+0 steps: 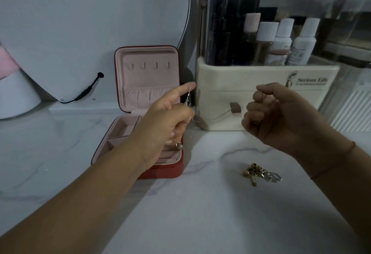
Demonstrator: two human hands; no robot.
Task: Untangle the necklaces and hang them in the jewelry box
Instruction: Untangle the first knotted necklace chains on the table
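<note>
Two hands of mine are up over the white table (190,213) by the open red jewelry box (146,81). My left hand (166,121) curls round a thin silver necklace (188,97) that hangs off its pointing finger, and my right hand (277,117) pinches it too. More tangled necklaces (261,173) lie on the table.

1. The left forearm, bare, stretches from the lower left up and to the right.
2. The left hand (166,119) holds its index finger straight, pointing up and right. The other fingers curl into the palm and grip a silver necklace (188,101) draped over that finger.
3. The right forearm, bare, enters from the right edge.
4. The right hand (281,117) has its fingers curled, with thumb and index fingertip pinching the fine chain.
5. The hands are roughly level and apart.
</note>
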